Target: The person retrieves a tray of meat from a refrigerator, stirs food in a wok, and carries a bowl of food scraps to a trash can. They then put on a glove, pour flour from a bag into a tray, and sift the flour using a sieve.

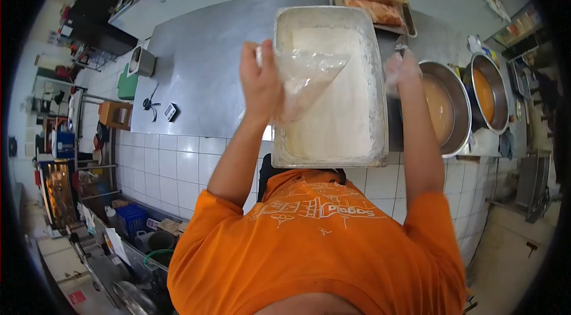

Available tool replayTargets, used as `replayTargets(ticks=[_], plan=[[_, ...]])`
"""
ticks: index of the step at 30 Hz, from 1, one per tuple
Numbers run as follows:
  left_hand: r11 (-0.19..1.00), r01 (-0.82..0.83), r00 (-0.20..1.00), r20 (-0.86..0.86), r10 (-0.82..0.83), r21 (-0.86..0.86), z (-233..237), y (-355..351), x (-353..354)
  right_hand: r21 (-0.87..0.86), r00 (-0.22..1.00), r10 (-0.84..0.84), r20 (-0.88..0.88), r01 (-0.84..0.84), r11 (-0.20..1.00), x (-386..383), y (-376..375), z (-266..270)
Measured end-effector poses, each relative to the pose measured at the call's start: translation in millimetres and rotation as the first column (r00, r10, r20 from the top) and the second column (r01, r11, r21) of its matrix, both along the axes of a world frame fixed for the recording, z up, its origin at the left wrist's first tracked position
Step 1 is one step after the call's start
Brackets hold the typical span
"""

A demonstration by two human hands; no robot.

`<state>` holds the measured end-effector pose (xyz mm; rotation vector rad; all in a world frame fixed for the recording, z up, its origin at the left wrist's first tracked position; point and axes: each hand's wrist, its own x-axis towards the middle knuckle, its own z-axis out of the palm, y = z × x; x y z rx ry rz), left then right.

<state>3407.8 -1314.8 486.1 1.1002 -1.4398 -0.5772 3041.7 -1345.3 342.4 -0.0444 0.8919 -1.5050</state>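
Note:
My left hand [262, 83] is closed around the edge of a clear plastic bag [315, 74]. The bag hangs over the left side of a deep metal pan [382, 118] that holds white powder [333, 130], which looks like flour. Just past the pan's right wall is my right hand [403, 70], with thin clear plastic around it. That hand is blurred, and its fingers do not show well enough to tell whether they grip anything. Beside it stands a round metal bowl [465, 118] of pale brownish liquid.
A second metal bowl [505, 107] with orange liquid stands farther right. Behind the pan, a tray [411, 24] carries large pieces of raw meat [380, 13]. On the steel table [202, 59], a small digital device [171, 113] and a square metal container [143, 62] lie to the left.

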Motion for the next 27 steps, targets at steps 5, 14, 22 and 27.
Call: replayTargets(ticks=[5, 14, 22, 27], plan=[[0.995, 0.096, 0.995, 0.010, -0.096, -0.011, -22, -39, -33, 0.302, 0.533, 0.160, -0.831, 0.191, 0.934, 74, 163, 136], [0.947, 0.300, 0.847, 0.426, -0.319, 0.111, -44, -45, -79, 0.322, -0.528, 0.296, -0.796, 0.045, 0.946, 86, 274, 141], [0.901, 0.432, 0.671, 0.660, -0.338, 0.022, -62, -10, -93, 0.406, -0.628, 0.353, -0.694, 0.064, 0.912, 125, 234, 126], [0.953, 0.292, 0.726, 0.630, -0.275, 0.079, -67, -12, -91, 0.501, -0.584, 0.410, -0.701, 0.006, 0.865, 134, 146, 123]])
